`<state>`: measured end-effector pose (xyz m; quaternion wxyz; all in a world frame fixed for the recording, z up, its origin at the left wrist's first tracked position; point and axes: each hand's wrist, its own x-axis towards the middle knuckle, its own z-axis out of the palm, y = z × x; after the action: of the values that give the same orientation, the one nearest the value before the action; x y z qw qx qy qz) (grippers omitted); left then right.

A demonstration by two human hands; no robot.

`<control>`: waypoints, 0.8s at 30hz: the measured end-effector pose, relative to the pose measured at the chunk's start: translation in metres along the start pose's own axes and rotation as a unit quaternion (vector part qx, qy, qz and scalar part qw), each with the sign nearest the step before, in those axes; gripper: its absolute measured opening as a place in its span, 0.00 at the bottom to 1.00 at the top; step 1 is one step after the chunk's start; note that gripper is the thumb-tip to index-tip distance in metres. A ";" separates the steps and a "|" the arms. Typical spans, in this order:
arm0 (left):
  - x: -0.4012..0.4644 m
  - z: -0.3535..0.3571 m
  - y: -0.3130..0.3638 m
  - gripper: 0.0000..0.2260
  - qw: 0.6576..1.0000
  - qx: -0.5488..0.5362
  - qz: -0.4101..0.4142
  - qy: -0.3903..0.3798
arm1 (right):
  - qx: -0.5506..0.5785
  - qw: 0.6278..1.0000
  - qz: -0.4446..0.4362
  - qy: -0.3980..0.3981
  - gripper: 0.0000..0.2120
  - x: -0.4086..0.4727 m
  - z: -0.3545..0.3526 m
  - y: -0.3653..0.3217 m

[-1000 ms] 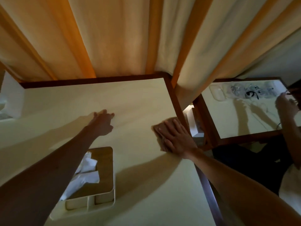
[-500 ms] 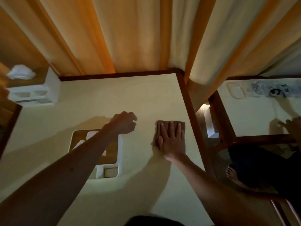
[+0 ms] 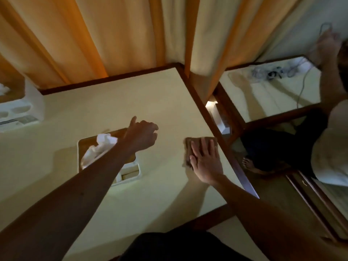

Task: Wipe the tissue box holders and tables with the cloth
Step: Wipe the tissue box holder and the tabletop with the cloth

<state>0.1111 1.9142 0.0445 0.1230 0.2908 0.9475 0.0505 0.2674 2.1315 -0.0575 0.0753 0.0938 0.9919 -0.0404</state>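
Cream and orange curtains (image 3: 116, 34) hang along the far edge of the pale, dark-framed table (image 3: 116, 102) you are leaning over. Your right hand (image 3: 206, 162) lies flat, fingers straight and spread, pressing a brown cloth (image 3: 190, 146) onto the tabletop at about 3 o'clock from the table's middle, right by the dark right-hand rim. Its fingertips point toward 12 o'clock, and the cloth shows beyond them and along the thumb side.

Your left hand (image 3: 142, 135) hovers over the middle of the table with its fingers loosely curled and nothing in it; the thumb sticks up toward 11 o'clock. Whether it touches the surface cannot be told. Just under your left forearm, at roughly 8 o'clock from that hand, sits a tissue box holder (image 3: 130, 172) with a wooden lid and white side compartments, and a crumpled white tissue (image 3: 100, 148) sticks out of its slot. A second white tissue box holder (image 3: 18, 110) stands at the table's 9 o'clock edge, partly cut off by the frame.

Beyond the curtain fold, at 2 o'clock, a second pale table (image 3: 263, 98) carries a tangle of cables (image 3: 273, 73), and another person (image 3: 331, 147) in a light top reaches over it.
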 end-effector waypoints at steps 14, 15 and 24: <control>-0.137 0.093 0.034 0.18 0.983 -0.180 0.040 -0.014 | -0.001 0.997 -0.079 -0.001 0.30 -0.160 0.037 -0.105; -0.150 0.098 0.028 0.18 0.979 -0.202 0.022 -0.005 | -0.003 0.996 -0.091 -0.002 0.30 -0.159 0.037 -0.103; -0.228 0.117 -0.026 0.11 0.873 -0.376 -0.249 0.188 | 0.208 0.967 -0.141 -0.049 0.23 -0.114 0.010 -0.141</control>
<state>0.3108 1.7674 -0.0264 0.0509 -0.0376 0.9034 0.4241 0.3523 1.9721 -0.0406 0.0964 -0.0358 0.9599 -0.2609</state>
